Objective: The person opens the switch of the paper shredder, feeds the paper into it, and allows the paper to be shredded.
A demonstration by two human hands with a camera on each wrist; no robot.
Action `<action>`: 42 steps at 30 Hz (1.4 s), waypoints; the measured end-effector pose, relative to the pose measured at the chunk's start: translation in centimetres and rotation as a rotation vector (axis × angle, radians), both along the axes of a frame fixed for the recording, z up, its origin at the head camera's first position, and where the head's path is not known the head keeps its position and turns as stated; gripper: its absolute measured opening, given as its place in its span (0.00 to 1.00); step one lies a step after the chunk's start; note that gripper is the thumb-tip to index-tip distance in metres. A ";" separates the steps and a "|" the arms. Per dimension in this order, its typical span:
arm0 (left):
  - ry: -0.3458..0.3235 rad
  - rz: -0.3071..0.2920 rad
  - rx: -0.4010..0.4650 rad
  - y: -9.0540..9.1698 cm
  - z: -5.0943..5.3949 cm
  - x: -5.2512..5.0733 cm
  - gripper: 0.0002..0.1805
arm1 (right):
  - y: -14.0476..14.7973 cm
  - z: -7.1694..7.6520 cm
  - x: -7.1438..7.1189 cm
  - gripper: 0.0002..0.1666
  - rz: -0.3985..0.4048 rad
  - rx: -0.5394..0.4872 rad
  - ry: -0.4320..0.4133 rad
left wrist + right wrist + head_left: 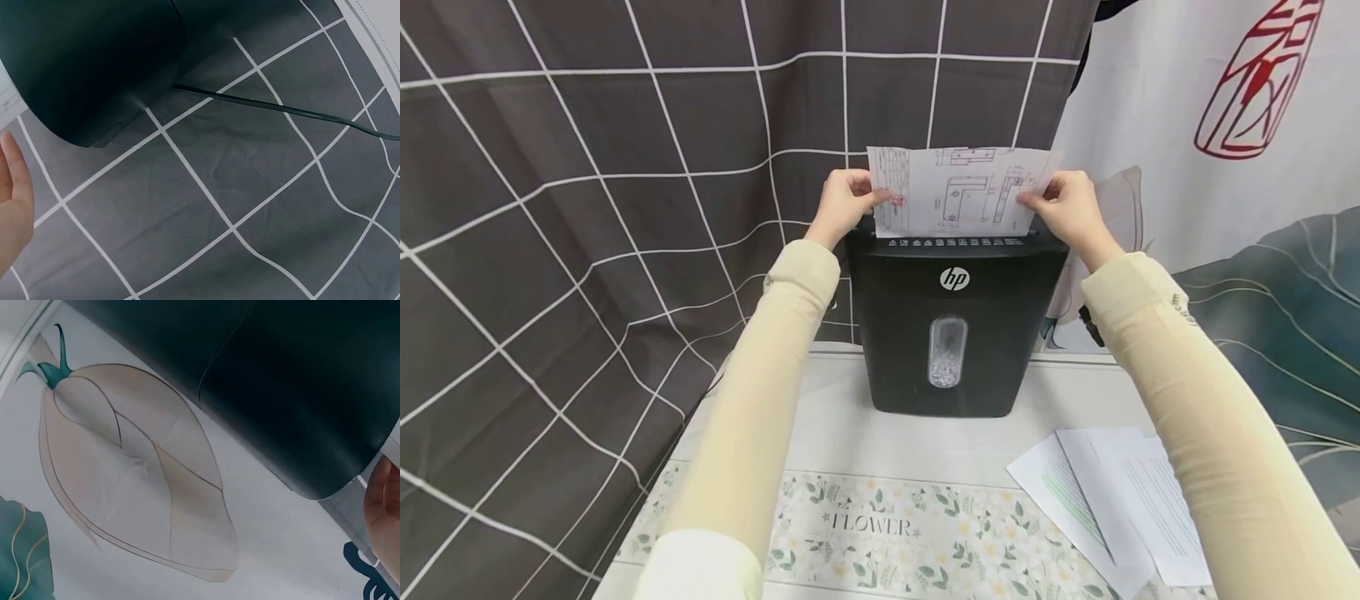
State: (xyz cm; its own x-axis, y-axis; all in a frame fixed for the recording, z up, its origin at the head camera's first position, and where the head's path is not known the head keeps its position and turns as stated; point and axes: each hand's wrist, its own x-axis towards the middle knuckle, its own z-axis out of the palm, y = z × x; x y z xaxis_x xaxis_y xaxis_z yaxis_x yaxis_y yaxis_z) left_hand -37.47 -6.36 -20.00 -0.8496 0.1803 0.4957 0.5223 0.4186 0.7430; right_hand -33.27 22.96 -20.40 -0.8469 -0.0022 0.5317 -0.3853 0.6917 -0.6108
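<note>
A sheet of paper (pixel 966 193) printed with technical drawings and a small red stamp stands upright at the top of a black HP paper shredder (pixel 902 333). Its lower edge meets the shredder's top, where the slot itself is hidden. My left hand (pixel 847 202) pinches the sheet's left side between thumb and fingers. On the opposite side my right hand (pixel 1070 208) pinches the right edge the same way. Paper shreds show through the shredder's small window (pixel 947 352). Each wrist view catches only part of a hand beside the shredder's dark body (pixel 87 62).
Several loose printed sheets (pixel 1112 500) lie overlapping on the right of the white table (pixel 842 425), under my right forearm. A floral mat (pixel 880 542) covers the front. Behind hangs a dark grid-patterned curtain (pixel 700 125). A black cord (pixel 281 111) runs from the shredder.
</note>
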 end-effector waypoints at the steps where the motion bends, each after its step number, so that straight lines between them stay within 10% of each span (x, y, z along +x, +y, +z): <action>1: 0.000 -0.009 0.000 0.1 -0.1 -0.1 0.11 | 0.1 -0.1 0.0 0.17 -0.005 -0.001 0.000; 27: -0.018 0.077 -0.200 0.8 -1.3 -1.0 0.12 | 0.4 -2.3 -1.1 0.16 -0.031 -0.013 -0.015; 42: -0.032 0.032 -0.102 1.5 -1.8 -0.8 0.10 | 0.1 -2.7 -1.0 0.13 0.029 -0.094 0.016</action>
